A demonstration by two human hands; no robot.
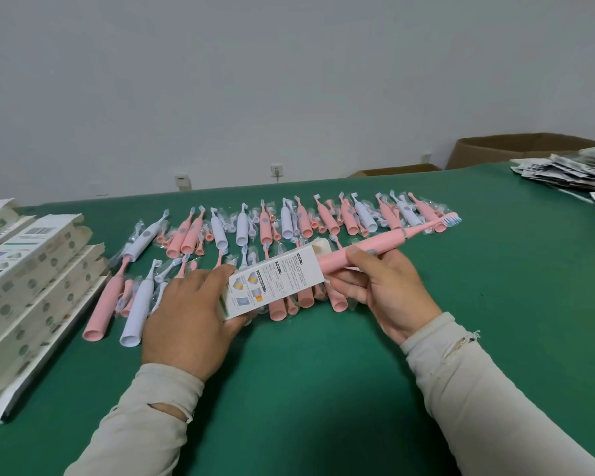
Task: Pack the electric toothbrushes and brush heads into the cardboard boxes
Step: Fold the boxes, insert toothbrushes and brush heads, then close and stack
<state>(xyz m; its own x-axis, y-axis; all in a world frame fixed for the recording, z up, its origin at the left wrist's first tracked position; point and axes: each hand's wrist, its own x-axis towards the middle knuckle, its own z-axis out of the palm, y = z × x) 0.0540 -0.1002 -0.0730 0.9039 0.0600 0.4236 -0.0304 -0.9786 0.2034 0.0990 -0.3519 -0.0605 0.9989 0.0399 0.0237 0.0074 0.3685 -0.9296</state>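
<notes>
Head view, left grip: my left hand (189,314) is curled round the lower end of a white cardboard box (275,281), thumb on top, fingers under it — held off the green surface (323,372).
Head view, right grip: my right hand (385,286) pinches the handle of a pink toothbrush (389,240) between thumb and fingers, just beyond the box's open end.
Toothbrush: its base sits at the box mouth, touching the opening; how far it has gone in I cannot tell. The bristle head (452,219) points away from my right grip, up and to the right.
Box: tilted, printed side up, bridging the two grips, open flap (323,245) raised toward the brush.
Beyond the grips: rows of pink and white toothbrushes (289,225) with wrapped brush heads lie on the surface — some directly under the box.
Left of the left grip: a stack of boxes (31,286).
Far right of the right grip: a heap of leaflets (571,171).
</notes>
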